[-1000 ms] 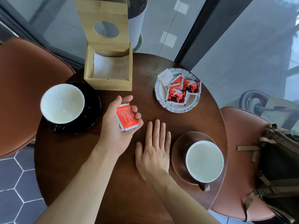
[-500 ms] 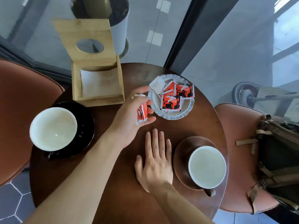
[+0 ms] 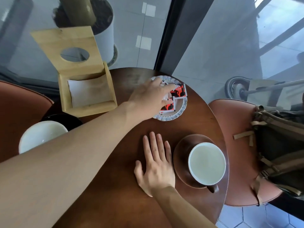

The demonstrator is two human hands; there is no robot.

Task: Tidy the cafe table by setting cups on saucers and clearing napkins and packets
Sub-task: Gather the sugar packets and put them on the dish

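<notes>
My left hand [image 3: 148,96] reaches palm-down over the white scalloped plate [image 3: 181,111] at the back of the round wooden table [image 3: 131,203]. Its thumb and fingers pinch a red packet, mostly hidden under the blurred hand. Several red and black packets [image 3: 180,92] lie in the plate. My right hand [image 3: 156,163] lies flat on the table, fingers straight, just left of a brown saucer [image 3: 181,150] carrying a white cup [image 3: 207,162]. A second white cup [image 3: 42,135] sits on a black saucer [image 3: 65,119] at the left, partly behind my left forearm.
A wooden napkin box [image 3: 87,106] with its lid up holds white napkins [image 3: 88,91] at the back left. Brown chairs stand at the left [image 3: 21,102] and right [image 3: 238,145]; a backpack [image 3: 279,145] sits on the right one. Glass wall behind.
My left hand carried the red packet from the table's middle out to the white plate and now covers it. My right hand stayed flat. The camera tilted forward.
</notes>
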